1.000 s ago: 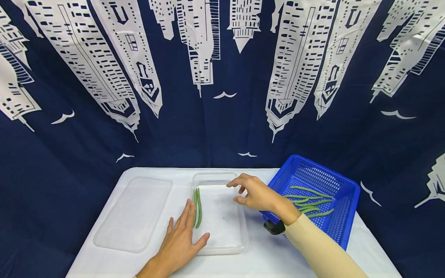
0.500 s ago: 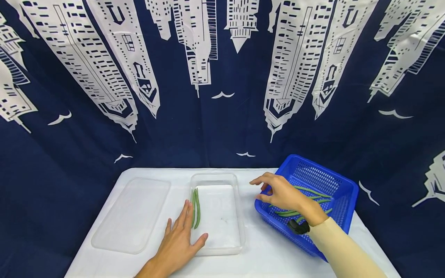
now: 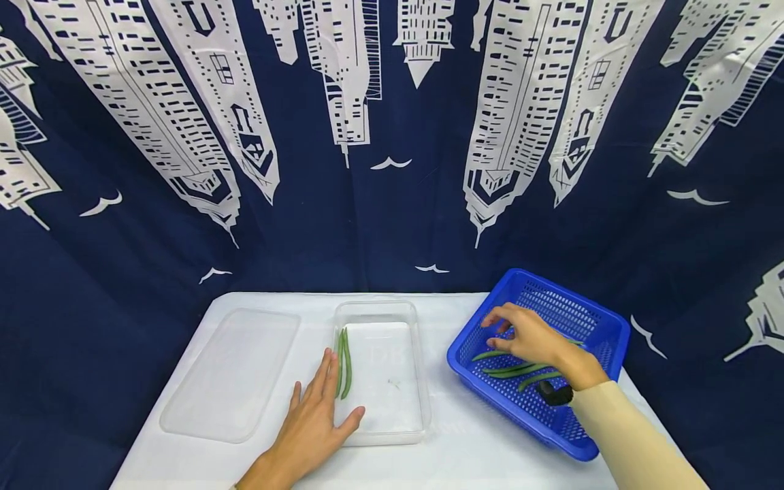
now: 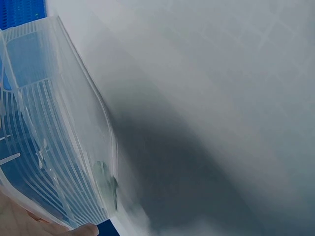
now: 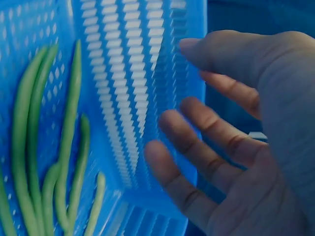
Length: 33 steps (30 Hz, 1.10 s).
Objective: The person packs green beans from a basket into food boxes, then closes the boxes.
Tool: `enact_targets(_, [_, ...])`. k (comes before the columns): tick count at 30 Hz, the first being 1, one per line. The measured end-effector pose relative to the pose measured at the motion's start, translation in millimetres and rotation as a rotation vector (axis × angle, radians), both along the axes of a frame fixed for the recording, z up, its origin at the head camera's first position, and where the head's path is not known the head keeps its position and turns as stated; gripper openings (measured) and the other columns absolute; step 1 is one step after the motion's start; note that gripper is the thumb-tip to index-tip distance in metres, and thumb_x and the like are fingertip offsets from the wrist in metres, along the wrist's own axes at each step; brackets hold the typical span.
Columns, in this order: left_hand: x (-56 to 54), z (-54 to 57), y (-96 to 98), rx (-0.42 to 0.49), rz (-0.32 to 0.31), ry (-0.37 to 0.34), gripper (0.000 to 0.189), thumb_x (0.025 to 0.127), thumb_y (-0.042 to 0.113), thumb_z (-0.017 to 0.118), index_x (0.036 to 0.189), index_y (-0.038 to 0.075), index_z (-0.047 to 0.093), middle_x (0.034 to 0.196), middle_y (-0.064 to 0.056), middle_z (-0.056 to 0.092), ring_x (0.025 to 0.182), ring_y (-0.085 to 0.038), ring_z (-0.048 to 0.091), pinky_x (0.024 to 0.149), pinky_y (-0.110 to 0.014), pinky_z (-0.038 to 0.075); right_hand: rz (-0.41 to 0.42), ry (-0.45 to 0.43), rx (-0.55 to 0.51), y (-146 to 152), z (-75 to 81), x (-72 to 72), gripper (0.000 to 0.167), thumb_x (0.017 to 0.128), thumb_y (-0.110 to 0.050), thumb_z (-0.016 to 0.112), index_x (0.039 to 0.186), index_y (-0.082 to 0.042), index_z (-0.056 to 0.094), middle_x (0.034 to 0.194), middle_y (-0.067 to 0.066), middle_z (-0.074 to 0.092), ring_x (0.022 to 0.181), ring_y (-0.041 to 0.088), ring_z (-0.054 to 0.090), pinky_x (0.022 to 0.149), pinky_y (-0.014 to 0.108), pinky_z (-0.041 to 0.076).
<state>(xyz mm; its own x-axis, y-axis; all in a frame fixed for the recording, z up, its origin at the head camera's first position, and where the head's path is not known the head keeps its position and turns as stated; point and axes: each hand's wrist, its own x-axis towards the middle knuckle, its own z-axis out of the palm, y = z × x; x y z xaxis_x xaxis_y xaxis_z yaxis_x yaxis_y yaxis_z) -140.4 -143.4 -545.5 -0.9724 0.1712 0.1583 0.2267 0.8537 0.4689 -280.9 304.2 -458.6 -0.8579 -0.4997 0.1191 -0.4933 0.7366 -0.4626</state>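
Observation:
My right hand (image 3: 529, 333) hovers over the blue basket (image 3: 612, 327), its fingers loosely bent and apart, holding nothing. In the right wrist view several green beans (image 5: 24, 142) lie in the basket, below and beside the fingers. My left hand (image 3: 312, 422) rests with straight fingers against the left side of the clear plastic container (image 3: 422, 381). Inside that container, two green beans (image 3: 347, 364) lie side by side along its left wall. The left wrist view shows the container's ribbed wall (image 4: 54, 147), with fingertips at its lower edge.
A translucent lid (image 3: 233, 374) lies flat on the white table (image 3: 447, 463), left of the container. Behind the table hangs a dark blue cloth (image 3: 367, 224) printed with white buildings and birds. A dark strap (image 3: 554, 393) circles the right wrist.
My right hand has moved right, from above the container's right edge to over the basket. The left hand keeps its place beside the container.

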Motion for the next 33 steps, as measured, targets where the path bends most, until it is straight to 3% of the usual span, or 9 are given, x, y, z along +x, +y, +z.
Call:
enact_targets(3, [-0.6,-0.2,-1.2,-0.003,0.003,-0.007,0.106,0.111,0.062,0.071,0.186,0.004,0.023,0.196,-0.016,0.021,0.166,-0.050,0.053,0.129,-0.092,0.031,-0.005,0.005,0.019,10.5,-8.1,-7.1,0.028,0.098,-0.013,0.094,0.124,-0.012,0.084,0.118,0.005,0.079,0.109,0.033,0.080,0.094,0.050,0.069])
enact_targets(7, [-2.3,-0.4,-1.9,0.003,-0.001,-0.008,0.106,0.111,0.061,0.071,0.186,0.004,0.022,0.197,-0.016,0.020,0.167,-0.050,0.051,0.129,-0.093,0.030,-0.014,-0.020,0.033,24.5,-17.0,-15.1,0.032,0.096,-0.010,0.094,0.127,-0.009,0.085,0.123,0.013,0.082,0.113,0.040,0.081,0.100,0.062,0.068])
enact_targets(17, [-4.3,-0.3,-1.2,0.004,0.000,-0.018,0.107,0.110,0.061,0.071,0.186,0.004,0.022,0.197,-0.016,0.020,0.163,-0.051,0.056,0.129,-0.093,0.030,-0.068,-0.152,0.131,44.2,-27.5,-29.5,0.036,0.098,-0.005,0.089,0.134,-0.005,0.084,0.133,0.024,0.083,0.130,0.050,0.076,0.114,0.075,0.058])
enact_targets(28, [-2.9,-1.9,-2.7,0.015,0.002,-0.016,0.108,0.110,0.061,0.073,0.186,0.005,0.021,0.197,-0.016,0.020,0.163,-0.052,0.055,0.128,-0.094,0.030,-0.008,-0.112,0.134,55.0,-43.9,-42.6,0.033,0.094,0.008,0.085,0.124,-0.006,0.088,0.124,0.018,0.087,0.115,0.041,0.082,0.103,0.065,0.067])
enact_targets(33, [-3.0,-2.4,-3.4,0.025,0.000,-0.014,0.107,0.110,0.062,0.071,0.186,0.005,0.022,0.197,-0.015,0.018,0.167,-0.051,0.052,0.128,-0.094,0.028,-0.020,-0.127,0.127,57.0,-45.8,-47.2,0.036,0.093,0.013,0.081,0.121,-0.008,0.090,0.122,0.016,0.087,0.102,0.028,0.078,0.090,0.046,0.068])
